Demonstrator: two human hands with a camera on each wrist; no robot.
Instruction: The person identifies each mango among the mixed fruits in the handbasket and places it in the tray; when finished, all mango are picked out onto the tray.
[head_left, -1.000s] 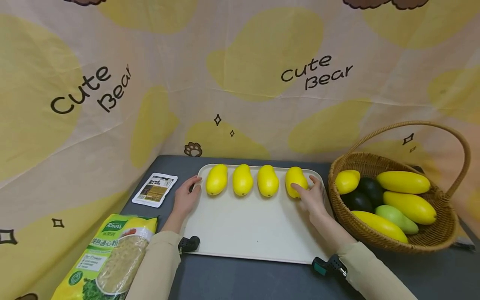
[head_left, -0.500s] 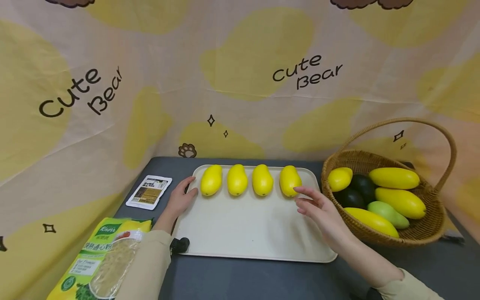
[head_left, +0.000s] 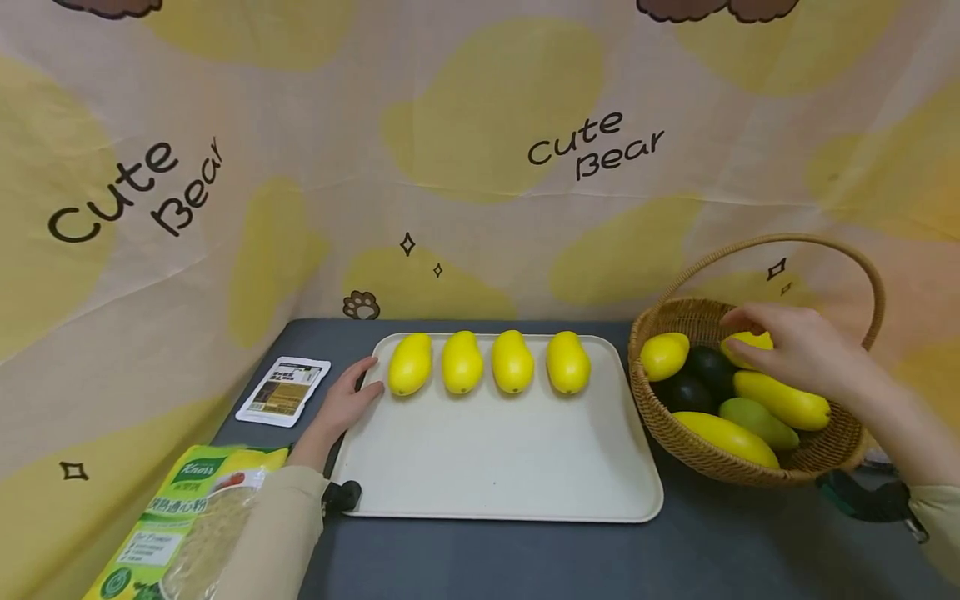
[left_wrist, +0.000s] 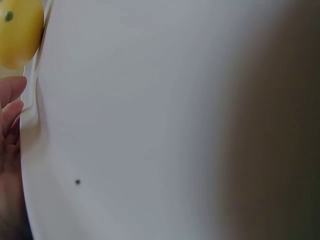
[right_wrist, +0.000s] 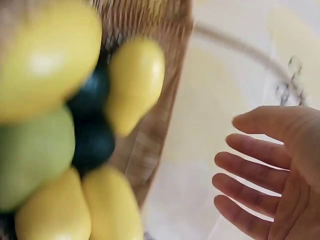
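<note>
Several yellow, mango-shaped fruits (head_left: 513, 361) stand in a row along the far side of a white tray (head_left: 495, 458). My left hand (head_left: 345, 408) rests at the tray's left rim with relaxed fingers, beside the leftmost fruit. Over the wicker basket (head_left: 686, 446) on the right hangs my right hand (head_left: 810, 346), fingers spread and holding nothing in the right wrist view. It partly covers a yellow fruit (head_left: 750, 342) at the basket's back. Also in the basket lie a lemon-like fruit (head_left: 664, 357), dark, avocado-like fruits (head_left: 682, 392), a green fruit (head_left: 759, 423) and long yellow fruits (head_left: 726, 437).
A white pouch (head_left: 283, 392) lies left of the tray. Nearer, a yellow and green Knorr bag (head_left: 187, 525) sits beside the left sleeve (head_left: 266, 533). The basket's tall handle (head_left: 780, 238) arches above it. A patterned cloth (head_left: 465, 167) hangs behind the table.
My right hand has left the rightmost fruit on the tray and swung right, over the basket. The left hand stays at the tray's rim. The head view has shifted slightly.
</note>
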